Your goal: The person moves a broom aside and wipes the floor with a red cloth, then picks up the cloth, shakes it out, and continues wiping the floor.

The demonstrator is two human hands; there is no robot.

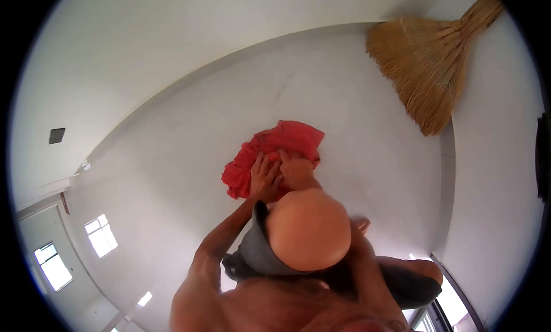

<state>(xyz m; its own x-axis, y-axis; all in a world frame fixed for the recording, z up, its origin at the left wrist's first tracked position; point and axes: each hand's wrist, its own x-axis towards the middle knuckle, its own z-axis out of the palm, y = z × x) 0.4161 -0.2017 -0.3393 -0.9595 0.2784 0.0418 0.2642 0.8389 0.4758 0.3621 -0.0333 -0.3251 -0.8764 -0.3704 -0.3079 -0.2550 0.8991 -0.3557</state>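
A crumpled red cloth (293,135) lies bunched on the pale floor in front of me. My left hand (266,176) is on its near side, fingers bent over the folds and closed on the fabric. Close beside it, my right hand (297,171) is curled on the cloth, with a small bit of red showing between the two hands. My raised knee (310,228) hides part of my right wrist and the cloth's near edge. The undersides of both hands are out of sight.
A straw broom (422,62) leans in the corner at the upper right, bristles down. White walls (160,39) bound the floor ahead and on the right. A dark wall plate (57,136) is at the left. Light from a window (54,266) falls in at the lower left.
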